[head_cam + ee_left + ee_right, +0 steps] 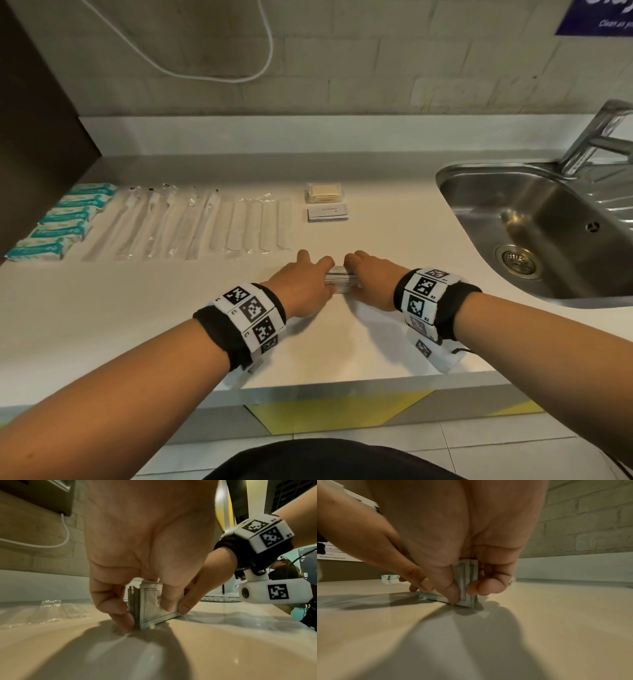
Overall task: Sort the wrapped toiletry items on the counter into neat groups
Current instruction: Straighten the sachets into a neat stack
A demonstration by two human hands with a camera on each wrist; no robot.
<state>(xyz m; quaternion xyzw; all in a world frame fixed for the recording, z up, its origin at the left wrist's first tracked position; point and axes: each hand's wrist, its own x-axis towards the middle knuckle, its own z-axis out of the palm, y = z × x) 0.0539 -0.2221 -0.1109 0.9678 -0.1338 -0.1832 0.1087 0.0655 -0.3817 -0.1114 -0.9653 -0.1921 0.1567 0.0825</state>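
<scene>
A small stack of white sachets stands on edge on the white counter, pinched from both ends. My left hand grips its left end between thumb and fingers, the printed sachet stack upright against the counter. My right hand pinches the right end of the sachet stack the same way. Sorted rows lie further back: teal soap packs, clear-wrapped toothbrushes, flat clear sleeves, a stack of cream pads and a stack of white cards.
A steel sink with a tap occupies the right side of the counter. A dark cabinet overhangs the far left. A white cable hangs on the brick wall. The counter's front edge runs just under my wrists.
</scene>
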